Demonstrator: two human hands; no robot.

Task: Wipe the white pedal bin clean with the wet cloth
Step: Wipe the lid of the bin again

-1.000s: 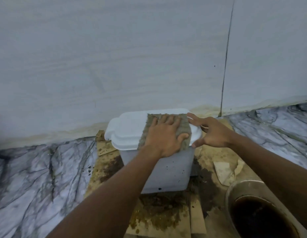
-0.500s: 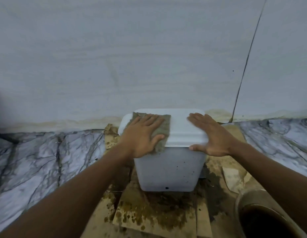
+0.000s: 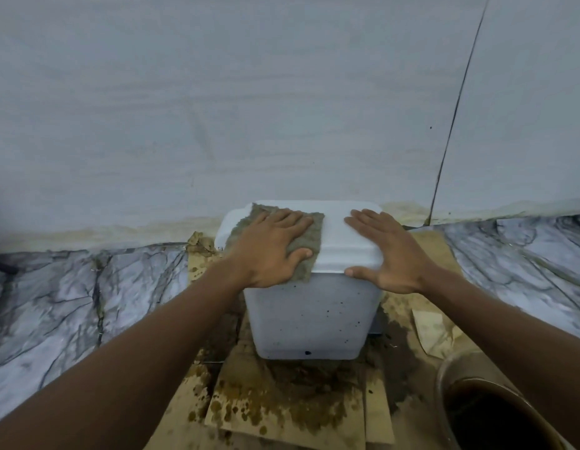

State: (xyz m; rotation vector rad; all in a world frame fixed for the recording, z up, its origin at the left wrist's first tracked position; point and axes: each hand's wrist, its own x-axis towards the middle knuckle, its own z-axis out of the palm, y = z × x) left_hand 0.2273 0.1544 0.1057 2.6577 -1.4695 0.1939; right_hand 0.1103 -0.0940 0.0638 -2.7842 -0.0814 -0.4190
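Cloth (image 3: 310, 237) shifted left; white bin (image 3: 311, 319) front speckled dark.

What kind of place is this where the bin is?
Probably an indoor floor corner of a home, perhaps a kitchen or utility area: a white pedal bin stands on stained cardboard over a marble-veined floor, against a pale wall.

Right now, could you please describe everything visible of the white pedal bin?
The white pedal bin looks like plastic, a boxy body tapering downward with a rounded, stepped lid, closed. Dark specks dot its front. It stands upright on stained cardboard by the wall. The left hand presses the cloth flat on the lid's left half; the right hand lies flat on its right edge. No pedal shows.
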